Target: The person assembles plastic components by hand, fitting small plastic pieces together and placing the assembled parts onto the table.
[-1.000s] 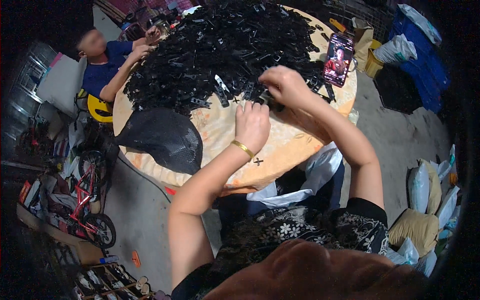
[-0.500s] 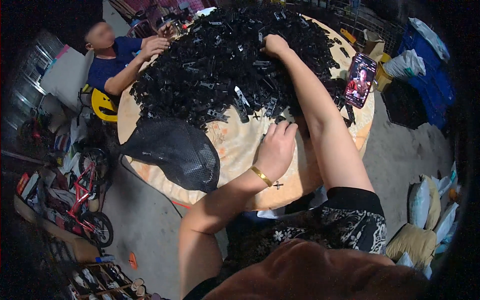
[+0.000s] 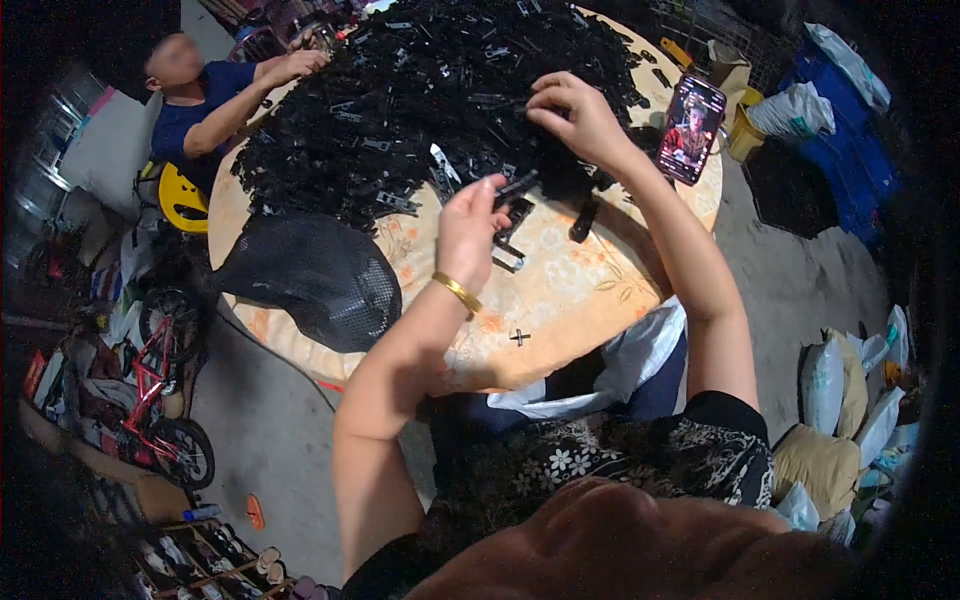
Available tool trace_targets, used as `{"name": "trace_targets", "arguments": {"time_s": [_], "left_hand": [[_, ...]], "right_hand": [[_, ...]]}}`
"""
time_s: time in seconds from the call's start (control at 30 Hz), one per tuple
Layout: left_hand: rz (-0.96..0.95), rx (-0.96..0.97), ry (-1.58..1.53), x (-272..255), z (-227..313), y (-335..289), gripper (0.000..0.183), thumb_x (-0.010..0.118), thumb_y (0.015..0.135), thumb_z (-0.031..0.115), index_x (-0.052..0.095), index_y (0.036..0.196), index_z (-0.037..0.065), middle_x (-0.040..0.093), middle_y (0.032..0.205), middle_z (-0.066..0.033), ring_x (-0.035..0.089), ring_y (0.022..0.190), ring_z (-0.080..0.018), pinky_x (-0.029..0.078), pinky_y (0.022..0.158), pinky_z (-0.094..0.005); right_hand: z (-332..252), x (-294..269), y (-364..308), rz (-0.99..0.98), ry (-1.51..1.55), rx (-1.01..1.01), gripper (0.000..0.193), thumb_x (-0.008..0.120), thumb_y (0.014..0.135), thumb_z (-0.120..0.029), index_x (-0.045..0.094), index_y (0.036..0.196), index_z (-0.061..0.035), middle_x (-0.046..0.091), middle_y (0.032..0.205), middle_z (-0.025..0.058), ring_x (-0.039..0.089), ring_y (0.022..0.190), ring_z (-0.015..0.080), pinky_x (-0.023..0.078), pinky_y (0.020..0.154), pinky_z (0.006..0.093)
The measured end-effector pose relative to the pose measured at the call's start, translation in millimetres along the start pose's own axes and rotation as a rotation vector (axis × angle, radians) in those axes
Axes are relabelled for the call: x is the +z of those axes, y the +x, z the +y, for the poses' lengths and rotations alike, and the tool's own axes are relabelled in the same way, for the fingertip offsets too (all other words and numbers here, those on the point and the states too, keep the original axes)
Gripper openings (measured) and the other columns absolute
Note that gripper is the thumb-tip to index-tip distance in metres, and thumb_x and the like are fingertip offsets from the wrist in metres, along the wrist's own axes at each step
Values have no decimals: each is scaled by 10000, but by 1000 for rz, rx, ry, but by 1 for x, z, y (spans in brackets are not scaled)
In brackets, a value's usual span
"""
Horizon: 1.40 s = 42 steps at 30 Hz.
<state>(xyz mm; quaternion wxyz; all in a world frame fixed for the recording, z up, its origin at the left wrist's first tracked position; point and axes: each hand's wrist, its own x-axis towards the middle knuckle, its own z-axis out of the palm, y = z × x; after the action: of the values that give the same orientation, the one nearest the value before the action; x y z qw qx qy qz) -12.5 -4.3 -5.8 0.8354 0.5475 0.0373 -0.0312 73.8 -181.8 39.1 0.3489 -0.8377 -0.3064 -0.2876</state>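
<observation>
A large heap of small black plastic pieces, some with shiny metal-looking parts, covers the far side of a round table with a floral cloth. My left hand, with a gold bangle on its wrist, pinches a slim black plastic piece above the near edge of the heap. Over the heap's right part, my right hand is raised, its fingers bent and apart, with nothing visible in them. Below the left fingertips lies a black piece with a pale metal-looking end. Farther right rests another black piece.
A black mesh bag lies at the table's left. A lit phone stands at the right edge. Across the left side, a person reaches to the heap. A white bag hangs open below the near edge. Filled sacks stand right.
My right hand has drawn back out of the heap, and its fingers have spread. My left hand has moved left and up off the table with a black piece. The whole view has shifted slightly.
</observation>
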Motion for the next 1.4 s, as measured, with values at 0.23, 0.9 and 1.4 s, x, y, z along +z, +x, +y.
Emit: {"name": "trace_targets", "arguments": {"time_s": [0.23,0.9,1.4], "left_hand": [[32,37,-37,-5,3,4,244,495,884,175,566,1004,-25,567,821,-40,486,603,-81,425,528,-183],[-178,208,115,-4,21,-3,322,576,823,103,512,1122,4,542,682,29,454,545,-9,360,471,-136],[-15,112,193,-7,22,4,292,407,903,93,443,1161,-38,559,931,-113,574,723,-125,496,614,-222]], "right_hand": [[-51,4,-44,-139,585,427,173,614,799,-148,634,899,-8,602,710,0,521,597,44,435,533,190],[-60,24,-58,248,193,228,265,674,717,-236,592,870,-36,552,752,60,525,638,142,415,538,250],[-54,1,-56,-199,653,359,244,535,834,-149,588,1041,-30,605,834,65,557,759,98,464,648,246]]}}
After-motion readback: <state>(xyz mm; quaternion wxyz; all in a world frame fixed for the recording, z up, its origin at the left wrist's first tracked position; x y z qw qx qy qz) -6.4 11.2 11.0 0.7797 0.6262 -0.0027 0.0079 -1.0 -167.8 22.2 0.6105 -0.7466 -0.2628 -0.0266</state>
